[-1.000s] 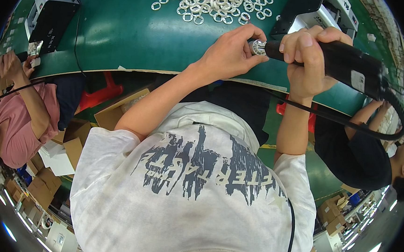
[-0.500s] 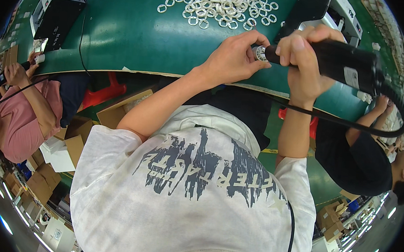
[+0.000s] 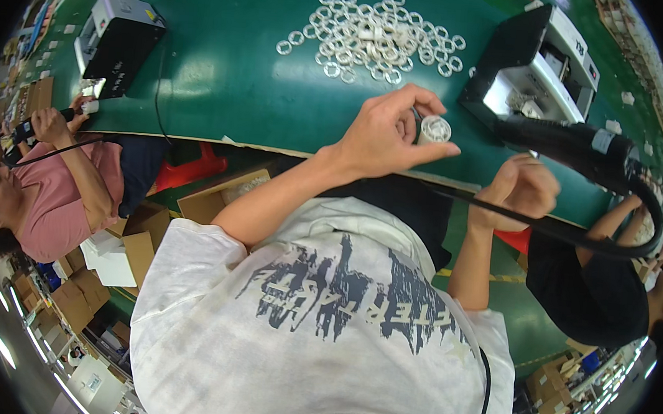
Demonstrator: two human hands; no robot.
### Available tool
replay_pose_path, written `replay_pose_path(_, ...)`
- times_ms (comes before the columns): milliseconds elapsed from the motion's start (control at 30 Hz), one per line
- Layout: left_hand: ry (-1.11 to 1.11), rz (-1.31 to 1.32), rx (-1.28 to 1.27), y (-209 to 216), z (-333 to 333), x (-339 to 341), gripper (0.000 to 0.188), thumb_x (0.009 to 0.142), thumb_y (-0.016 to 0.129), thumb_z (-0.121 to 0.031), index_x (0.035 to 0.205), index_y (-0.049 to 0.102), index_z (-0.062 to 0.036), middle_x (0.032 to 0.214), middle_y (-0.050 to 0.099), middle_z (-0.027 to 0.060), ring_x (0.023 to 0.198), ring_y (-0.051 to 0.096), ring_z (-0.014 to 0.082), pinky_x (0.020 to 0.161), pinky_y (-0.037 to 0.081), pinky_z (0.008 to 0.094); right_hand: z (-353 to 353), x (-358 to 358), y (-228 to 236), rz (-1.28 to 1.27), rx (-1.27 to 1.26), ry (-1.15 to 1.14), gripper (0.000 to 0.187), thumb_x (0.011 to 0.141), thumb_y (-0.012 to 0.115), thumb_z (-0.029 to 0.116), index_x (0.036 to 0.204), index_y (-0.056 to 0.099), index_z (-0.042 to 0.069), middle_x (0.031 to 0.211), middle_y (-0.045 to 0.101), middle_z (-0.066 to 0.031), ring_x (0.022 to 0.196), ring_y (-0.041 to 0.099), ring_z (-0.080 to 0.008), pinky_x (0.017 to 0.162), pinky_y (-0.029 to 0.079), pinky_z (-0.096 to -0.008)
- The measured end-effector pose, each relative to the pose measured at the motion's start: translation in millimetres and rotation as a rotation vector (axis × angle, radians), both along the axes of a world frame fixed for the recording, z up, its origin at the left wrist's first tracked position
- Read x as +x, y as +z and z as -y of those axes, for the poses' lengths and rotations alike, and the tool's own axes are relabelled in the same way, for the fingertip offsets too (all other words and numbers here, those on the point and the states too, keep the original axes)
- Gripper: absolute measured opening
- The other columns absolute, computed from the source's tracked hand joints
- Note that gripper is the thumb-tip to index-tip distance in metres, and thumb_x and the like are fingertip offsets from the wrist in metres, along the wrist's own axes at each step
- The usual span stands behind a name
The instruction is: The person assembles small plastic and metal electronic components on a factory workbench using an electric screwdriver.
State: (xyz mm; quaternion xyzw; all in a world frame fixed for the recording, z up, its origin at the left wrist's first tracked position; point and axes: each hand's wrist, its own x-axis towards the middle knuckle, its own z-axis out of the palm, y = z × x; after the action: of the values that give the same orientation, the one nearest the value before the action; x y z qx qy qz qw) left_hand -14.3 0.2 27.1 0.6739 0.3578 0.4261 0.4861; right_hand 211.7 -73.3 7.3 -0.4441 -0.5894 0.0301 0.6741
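Between the thumb and fingers of my left hand [image 3: 386, 134] sits a small round white plastic part [image 3: 435, 130], its ribbed hollow end facing up. My right hand [image 3: 519, 191] is off the tool, near the table's front edge. Its fingers are loosely curled, slightly blurred, with nothing visible in them. Above and beyond that hand is a black corded electric screwdriver [image 3: 570, 143], its narrow end toward the left, in front of a black and white screw feeder [image 3: 541, 64]. The screwdriver's thick black cable [image 3: 575, 238] loops at the right and passes across my right wrist.
A heap of white plastic rings [image 3: 378, 37] lies on the green table [image 3: 226, 69]. Another feeder machine [image 3: 120, 42] stands at the left. A person in pink [image 3: 67, 196] works at the left, another in black [image 3: 591, 283] at the right. Open cardboard boxes [image 3: 221, 191] stand below the table edge.
My right hand has let go of the screwdriver and dropped toward me. The screwdriver has come away from the white part, which my left hand still holds, now turned end up.
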Motion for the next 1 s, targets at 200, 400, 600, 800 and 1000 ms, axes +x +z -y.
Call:
replay_pose_path(200, 0.187, -0.141, 0.297, 35.2, -96.0, -27.7, 0.052, 0.08, 0.099, -0.031, 0.117, 0.074, -0.0057, 0.104, 0.077, 0.0048, 0.065, 0.064, 0.0107, 0.062, 0.055, 0.0288, -20.5, -44.9, 14.0, 0.305, -0.419, 0.127, 0.018, 0.086, 0.085, -0.006, 0.1, 0.075, 0.001, 0.082, 0.071, -0.0081, 0.068, 0.065, -0.0181, 0.063, 0.053, -0.031)
replay_pose_path(400, 0.293, -0.243, 0.297, -8.6, -263.5, -53.7, 0.043, 0.1, 0.08, -0.025, 0.134, 0.068, -0.0005, 0.101, 0.079, 0.0132, 0.086, 0.075, 0.0224, 0.079, 0.059, 0.0352, -59.8, -78.2, 9.3, 0.483, -0.395, 0.152, 0.016, 0.09, 0.085, 0.006, 0.102, 0.073, 0.007, 0.076, 0.064, -0.0036, 0.067, 0.065, -0.022, 0.059, 0.051, -0.0371)
replay_pose_path(600, 0.356, -0.396, 0.586, -5.6, -275.6, -63.7, 0.054, 0.094, 0.082, -0.02, 0.14, 0.063, 0.0017, 0.127, 0.07, 0.0229, 0.113, 0.07, 0.0338, 0.098, 0.056, 0.0429, -60.5, -79.5, 5.9, 0.539, -0.427, 0.011, 0.027, 0.086, 0.087, 0.013, 0.108, 0.072, 0.008, 0.081, 0.059, -0.0035, 0.074, 0.063, -0.0227, 0.064, 0.05, -0.0378)
replay_pose_path(800, 0.705, -0.37, 0.585, -23.0, -301.5, -112.8, 0.062, 0.084, 0.087, -0.018, 0.138, 0.062, 0.0001, 0.116, 0.061, 0.0195, 0.11, 0.061, 0.037, 0.103, 0.053, 0.0471, -62.7, -79.2, 5.3, 0.555, -0.495, -0.005, 0.028, 0.085, 0.086, 0.013, 0.109, 0.072, 0.009, 0.081, 0.058, -0.003, 0.075, 0.062, -0.0243, 0.067, 0.048, -0.0396)
replay_pose_path(1000, 1.01, -0.553, 0.665, -61.3, -353.8, -221.3, 0.07, 0.078, 0.081, -0.024, 0.136, 0.055, 0.0055, 0.132, 0.053, 0.0279, 0.128, 0.047, 0.0432, 0.113, 0.039, 0.0533, -62.3, -77.6, 1.6, 0.545, -0.493, 0.027, 0.027, 0.085, 0.086, 0.012, 0.107, 0.071, 0.009, 0.08, 0.058, -0.0031, 0.075, 0.063, -0.0241, 0.067, 0.048, -0.0395)
